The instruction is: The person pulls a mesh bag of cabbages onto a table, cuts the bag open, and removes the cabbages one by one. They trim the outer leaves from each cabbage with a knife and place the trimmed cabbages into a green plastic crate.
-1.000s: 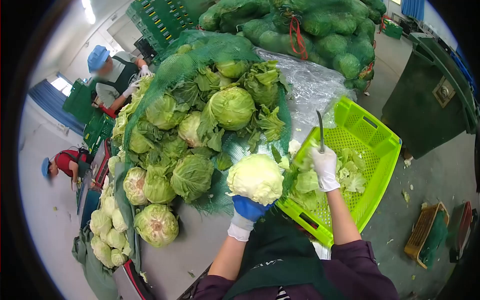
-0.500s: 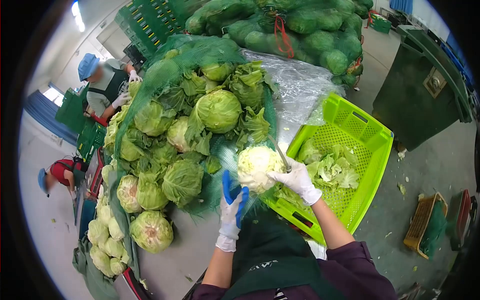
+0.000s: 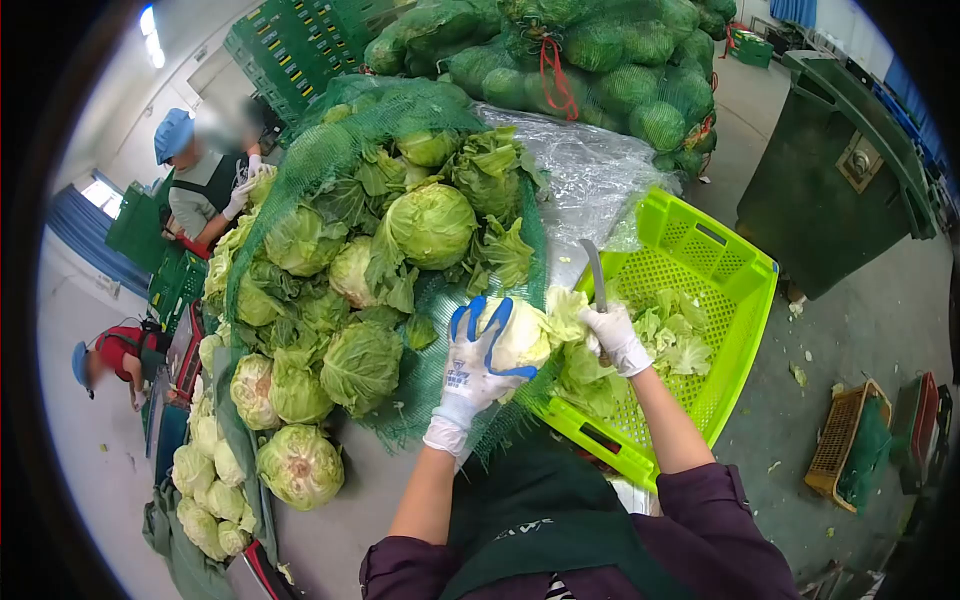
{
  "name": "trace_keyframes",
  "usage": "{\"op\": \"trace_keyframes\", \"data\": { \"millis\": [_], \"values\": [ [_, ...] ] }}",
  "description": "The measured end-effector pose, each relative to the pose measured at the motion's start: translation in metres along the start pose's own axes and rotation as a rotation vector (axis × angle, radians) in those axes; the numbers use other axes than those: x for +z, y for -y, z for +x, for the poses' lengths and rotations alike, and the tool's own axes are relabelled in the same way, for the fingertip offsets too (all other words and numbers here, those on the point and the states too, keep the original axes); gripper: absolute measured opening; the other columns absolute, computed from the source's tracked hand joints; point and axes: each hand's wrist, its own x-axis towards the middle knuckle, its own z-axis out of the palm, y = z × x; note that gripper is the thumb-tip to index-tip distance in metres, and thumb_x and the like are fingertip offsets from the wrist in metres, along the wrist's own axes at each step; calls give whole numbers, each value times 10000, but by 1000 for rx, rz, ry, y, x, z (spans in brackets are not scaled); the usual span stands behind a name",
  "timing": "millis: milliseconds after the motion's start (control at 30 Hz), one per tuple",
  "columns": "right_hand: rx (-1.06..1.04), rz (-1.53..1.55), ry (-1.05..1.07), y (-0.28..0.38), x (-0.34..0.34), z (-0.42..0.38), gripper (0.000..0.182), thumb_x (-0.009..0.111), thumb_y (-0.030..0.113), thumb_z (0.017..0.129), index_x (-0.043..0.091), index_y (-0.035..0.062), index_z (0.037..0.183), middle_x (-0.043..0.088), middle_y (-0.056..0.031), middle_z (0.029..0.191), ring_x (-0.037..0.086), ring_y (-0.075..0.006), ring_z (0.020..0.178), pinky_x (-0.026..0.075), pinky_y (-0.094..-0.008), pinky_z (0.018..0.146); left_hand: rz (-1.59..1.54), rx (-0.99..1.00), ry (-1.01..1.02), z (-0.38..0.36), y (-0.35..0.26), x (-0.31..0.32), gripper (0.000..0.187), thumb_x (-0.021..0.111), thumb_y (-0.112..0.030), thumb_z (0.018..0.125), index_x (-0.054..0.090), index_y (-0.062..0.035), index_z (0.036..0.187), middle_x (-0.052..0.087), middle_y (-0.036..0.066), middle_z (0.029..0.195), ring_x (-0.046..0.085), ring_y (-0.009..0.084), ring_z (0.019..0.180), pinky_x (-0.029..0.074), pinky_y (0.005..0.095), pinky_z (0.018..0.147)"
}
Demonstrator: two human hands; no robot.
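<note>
My left fingers [image 3: 476, 312], in a white glove with blue coating, are standing wide apart and are holding a pale cabbage [image 3: 525, 335] against the palm. This cabbage is sitting just under these fingers, on their right side, above the green net [image 3: 430, 375]. My right fingers [image 3: 605, 322] are closing firmly around a knife [image 3: 597, 275], and its curved blade is pointing up, away from me. Between the cabbage and my right fingers, a loose leaf [image 3: 567, 312] is hanging; whether these fingers are also pinching it, I cannot tell.

Below and to the right of my right fingers, a bright green crate [image 3: 745, 350] is standing, and leaf pieces [image 3: 680, 330] are lying inside it. Beyond my left fingers, a heap of leafy cabbages [image 3: 430, 225] is filling the open net. To the left of them and nearer to me, one cabbage with its cut base up [image 3: 300, 467] is resting on the grey surface [image 3: 390, 480]. Far to the left, a person in a blue cap [image 3: 195, 190] is reaching toward the heap.
</note>
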Motion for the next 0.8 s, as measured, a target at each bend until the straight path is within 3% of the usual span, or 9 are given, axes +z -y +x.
{"op": "trace_keyframes", "data": {
  "millis": [100, 167, 200, 267, 400, 500, 567, 633, 800],
  "values": [
    [-2, -59, -155, -37, -32, 17, 229, 644, 209, 803, 597, -13, 771, 519, -58, 449, 477, -146, 333, 366, -304, 327, -120, -35, 2, -10, 8, -4, 937, 823, -254, 532, 436, -123, 1376, 319, 167, 1421, 319, 355, 1302, 314, 460, 1073],
    [124, -550, -452, -56, -60, 24, 440, 692, 290, 790, 595, -75, 1014, 627, -117, 593, 579, -205, 437, 468, -342, 429, -233, -68, -24, -13, 14, -5, 910, 818, -166, 548, 437, -113, 1373, 288, 144, 1441, 318, 330, 1317, 321, 444, 1081],
    [122, -551, -453, -51, -55, 13, 440, 692, 290, 790, 595, -75, 1014, 627, -117, 593, 579, -205, 437, 468, -342, 429, -617, -166, -34, -16, 16, -4, 912, 803, -73, 535, 430, -85, 1368, 220, 110, 1461, 346, 313, 1301, 370, 423, 1059],
    [-297, -860, -683, -37, -38, -13, 771, 722, 405, 764, 439, -71, 1300, 676, -202, 971, 677, -284, 786, 534, -349, 706, -1108, -226, -33, -17, 25, -1, 886, 737, 139, 529, 420, -10, 1343, 129, 38, 1463, 404, 259, 1267, 451, 355, 1011],
    [-302, -450, -86, -5, 40, -46, 932, 732, 506, 730, 337, 12, 1415, 401, -213, 1418, 475, -279, 1239, 397, -331, 996, -827, -273, -96, -15, 13, -5, 835, 813, 8, 566, 483, -99, 1325, 289, 100, 1423, 352, 235, 1295, 365, 366, 1064],
    [-55, -21, 140, 3, 82, -56, 663, 756, 320, 767, 489, -4, 1279, 653, -107, 922, 611, -117, 677, 481, -232, 563, -342, -176, -268, -18, 18, 12, 788, 776, 61, 593, 478, -74, 1310, 321, 98, 1363, 427, 260, 1233, 482, 358, 967],
    [-33, 5, 160, 9, 87, -57, 523, 724, 246, 779, 528, -10, 1191, 619, -50, 795, 545, -80, 565, 423, -214, 482, -229, -182, -342, -21, 27, 12, 779, 747, 35, 643, 448, -107, 1348, 399, 116, 1307, 466, 255, 1195, 482, 345, 952],
    [-8, 35, 174, 16, 91, -57, 385, 693, 173, 792, 568, -16, 1103, 586, 6, 668, 480, -44, 452, 364, -197, 400, -1315, -458, -278, -26, 32, 1, 793, 719, 6, 679, 397, -132, 1390, 433, 116, 1299, 503, 252, 1147, 472, 335, 946],
    [-7, 171, 51, 15, 76, -41, 92, 608, 87, 776, 584, 20, 717, 543, -10, 525, 481, -81, 379, 359, -230, 344, -1305, -464, -273, -34, 62, -6, 559, 583, -195, 894, 364, -79, 1395, 487, 120, 1297, 490, 242, 1208, 443, 404, 988]
  ]
}}
